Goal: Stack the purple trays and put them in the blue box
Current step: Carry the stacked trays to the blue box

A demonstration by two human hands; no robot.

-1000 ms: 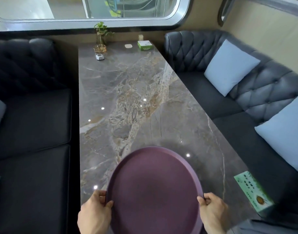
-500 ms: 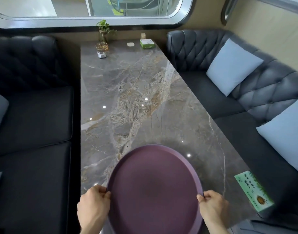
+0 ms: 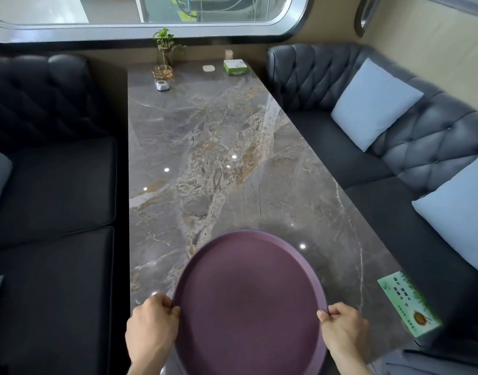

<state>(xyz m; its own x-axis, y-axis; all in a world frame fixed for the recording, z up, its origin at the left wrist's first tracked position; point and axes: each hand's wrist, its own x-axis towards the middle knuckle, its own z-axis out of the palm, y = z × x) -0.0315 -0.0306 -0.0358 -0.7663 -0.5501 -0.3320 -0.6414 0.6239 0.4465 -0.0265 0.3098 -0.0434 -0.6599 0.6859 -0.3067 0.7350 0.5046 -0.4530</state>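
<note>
Gripping the purple tray (image 3: 250, 301) at opposite rims, the left hand (image 3: 151, 324) and right hand (image 3: 343, 330) are pinching its edges with curled fingers (image 3: 169, 307), much as a second ago; only the view is shifting slightly. It is hovering over the desk (image 3: 205, 158) at the near end, ready for carrying. No blue box is showing, nor whether it is one tray or a stack.
</note>
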